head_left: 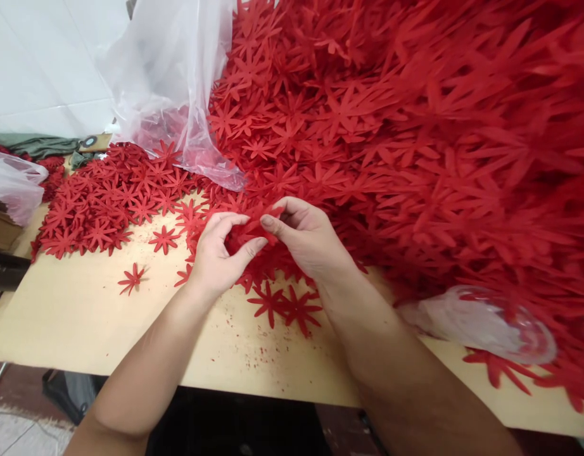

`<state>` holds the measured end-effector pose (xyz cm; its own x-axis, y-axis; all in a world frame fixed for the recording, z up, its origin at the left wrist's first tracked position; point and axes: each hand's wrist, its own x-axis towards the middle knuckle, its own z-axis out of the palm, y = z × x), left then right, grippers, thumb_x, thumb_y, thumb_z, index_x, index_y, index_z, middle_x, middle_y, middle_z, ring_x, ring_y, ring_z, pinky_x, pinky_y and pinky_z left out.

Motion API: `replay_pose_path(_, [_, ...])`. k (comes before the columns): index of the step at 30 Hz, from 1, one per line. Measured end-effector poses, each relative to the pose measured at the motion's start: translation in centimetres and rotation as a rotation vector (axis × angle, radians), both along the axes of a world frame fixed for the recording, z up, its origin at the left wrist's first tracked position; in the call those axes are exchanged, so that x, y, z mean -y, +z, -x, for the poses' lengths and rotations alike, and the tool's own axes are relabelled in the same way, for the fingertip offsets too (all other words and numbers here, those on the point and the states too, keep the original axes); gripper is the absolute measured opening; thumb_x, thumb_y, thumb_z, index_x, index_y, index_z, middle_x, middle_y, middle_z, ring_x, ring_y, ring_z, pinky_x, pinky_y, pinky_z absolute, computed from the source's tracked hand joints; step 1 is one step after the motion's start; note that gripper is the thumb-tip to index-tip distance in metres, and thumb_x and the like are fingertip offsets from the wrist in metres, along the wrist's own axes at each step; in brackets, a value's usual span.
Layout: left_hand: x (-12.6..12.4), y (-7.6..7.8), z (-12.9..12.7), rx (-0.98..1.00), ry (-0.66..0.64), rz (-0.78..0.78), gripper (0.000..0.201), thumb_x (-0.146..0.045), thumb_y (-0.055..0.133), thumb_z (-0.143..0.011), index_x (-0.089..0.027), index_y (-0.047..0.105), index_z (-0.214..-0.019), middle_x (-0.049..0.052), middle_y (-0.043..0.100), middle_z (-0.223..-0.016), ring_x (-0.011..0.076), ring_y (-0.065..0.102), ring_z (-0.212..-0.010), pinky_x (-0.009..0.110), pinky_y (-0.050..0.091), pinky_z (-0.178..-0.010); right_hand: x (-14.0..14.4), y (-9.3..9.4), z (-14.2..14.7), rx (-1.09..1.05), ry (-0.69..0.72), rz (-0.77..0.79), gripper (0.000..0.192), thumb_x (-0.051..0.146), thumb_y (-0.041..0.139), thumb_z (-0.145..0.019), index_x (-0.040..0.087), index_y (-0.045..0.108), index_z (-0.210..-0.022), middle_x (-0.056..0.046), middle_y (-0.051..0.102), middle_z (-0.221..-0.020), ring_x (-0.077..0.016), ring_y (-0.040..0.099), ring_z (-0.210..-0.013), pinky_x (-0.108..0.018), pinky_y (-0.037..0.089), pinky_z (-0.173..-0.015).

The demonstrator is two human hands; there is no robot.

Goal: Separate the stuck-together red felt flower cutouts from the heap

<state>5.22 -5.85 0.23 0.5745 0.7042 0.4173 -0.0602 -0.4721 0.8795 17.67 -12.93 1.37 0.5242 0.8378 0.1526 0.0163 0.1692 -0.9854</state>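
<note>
Both hands meet over the near edge of a large heap of red flower-shaped cutouts. My right hand pinches a red flower cutout between thumb and forefinger. My left hand curls around the same cutout from the left, its thumb and fingertips at the petals. Blur and the fingers hide the cutout's full outline, and whether it is one layer or more I cannot tell. Just below the hands, two flower cutouts lie overlapping on the table.
A smaller pile of red cutouts covers the table's left part. One loose cutout lies in front of it. A clear plastic bag stands behind; another crumpled plastic bag lies at right. Red specks dot the pale tabletop.
</note>
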Motion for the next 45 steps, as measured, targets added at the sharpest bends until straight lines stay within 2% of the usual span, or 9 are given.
replay_pose_path(10, [-0.2,0.2,0.0,0.053,0.052,0.345,0.021,-0.038,0.066,-0.075,-0.019,0.058,-0.072,0.000,0.060,-0.074,0.0116,0.054,-0.071,0.027,0.046,-0.074,-0.1,0.0,-0.3,-0.005,0.058,-0.025,0.051,0.060,0.079,-0.052,0.020,0.048,-0.063,0.005,0.045,-0.057,-0.0068,0.038,-0.052,-0.022,0.036,-0.049])
replay_pose_path(15, [-0.2,0.0,-0.3,0.094,0.110,0.424,0.027,-0.043,0.066,-0.074,-0.019,0.054,-0.071,-0.003,0.056,-0.067,0.0094,0.050,-0.063,0.024,0.045,-0.068,0.1,-0.6,-0.6,0.042,0.128,0.016,0.046,0.056,0.075,-0.062,0.021,0.060,-0.088,0.003,0.054,-0.067,-0.0090,0.048,-0.059,-0.024,0.044,-0.056])
replay_pose_path(19, [-0.5,-0.1,-0.2,0.111,0.106,0.409,0.029,-0.045,0.065,-0.075,-0.019,0.053,-0.070,-0.004,0.054,-0.065,0.0087,0.047,-0.060,0.023,0.043,-0.064,0.5,-0.8,-0.6,0.239,0.121,0.011,0.050,0.051,0.076,-0.064,0.022,0.064,-0.104,-0.004,0.059,-0.091,-0.0161,0.057,-0.085,-0.033,0.051,-0.078])
replay_pose_path(24, [-0.3,0.0,-0.2,0.063,0.086,0.391,0.035,-0.051,0.062,-0.077,-0.019,0.052,-0.069,-0.005,0.050,-0.062,0.0077,0.043,-0.058,0.023,0.041,-0.062,0.6,-0.6,-0.4,0.471,0.086,-0.093,0.047,0.044,0.076,-0.067,0.026,0.065,-0.108,-0.008,0.054,-0.114,-0.0232,0.052,-0.113,-0.040,0.044,-0.098])
replay_pose_path(28, [-0.1,-0.1,-0.2,0.073,0.067,0.423,0.037,-0.054,0.061,-0.077,-0.019,0.052,-0.068,-0.005,0.049,-0.062,0.0075,0.044,-0.059,0.022,0.041,-0.062,0.4,-0.6,-0.1,0.470,0.050,-0.065,0.024,0.042,0.073,-0.070,0.022,0.065,-0.082,-0.005,0.062,-0.093,-0.0215,0.058,-0.096,-0.040,0.044,-0.095])
replay_pose_path(33, [0.0,0.1,-0.1,0.100,0.014,0.504,0.035,-0.054,0.063,-0.075,-0.020,0.057,-0.073,-0.004,0.057,-0.067,0.0090,0.052,-0.064,0.024,0.045,-0.066,0.5,0.1,0.2,0.243,0.087,-0.025,0.031,0.048,0.073,-0.069,0.020,0.060,-0.073,-0.001,0.060,-0.074,-0.0147,0.056,-0.071,-0.030,0.047,-0.072])
replay_pose_path(37, [0.3,0.5,0.0,0.131,-0.120,0.554,0.036,-0.048,0.075,-0.064,-0.020,0.062,-0.084,-0.001,0.065,-0.080,0.0109,0.059,-0.073,0.027,0.049,-0.074,0.5,0.3,0.1,0.200,0.071,-0.015,0.041,0.054,0.072,-0.067,0.019,0.053,-0.060,0.004,0.045,-0.055,-0.0089,0.041,-0.053,-0.025,0.038,-0.053])
replay_pose_path(40, [0.4,0.5,-0.1,0.145,-0.126,0.598,0.037,-0.041,0.080,-0.060,-0.019,0.063,-0.085,0.000,0.068,-0.084,0.0116,0.061,-0.075,0.027,0.050,-0.075,0.3,-0.1,0.0,0.232,0.023,-0.047,0.042,0.055,0.068,-0.071,0.019,0.051,-0.058,0.004,0.043,-0.054,-0.0083,0.038,-0.052,-0.025,0.037,-0.053])
replay_pose_path(45, [0.3,-0.1,-0.3,0.150,-0.030,0.600,0.029,-0.033,0.078,-0.062,-0.018,0.063,-0.081,-0.001,0.068,-0.079,0.0109,0.061,-0.072,0.027,0.050,-0.074,-0.1,-0.9,-0.4,0.196,0.014,-0.092,0.023,0.036,0.072,-0.070,0.021,0.055,-0.074,0.001,0.057,-0.070,-0.0114,0.051,-0.064,-0.026,0.045,-0.061])
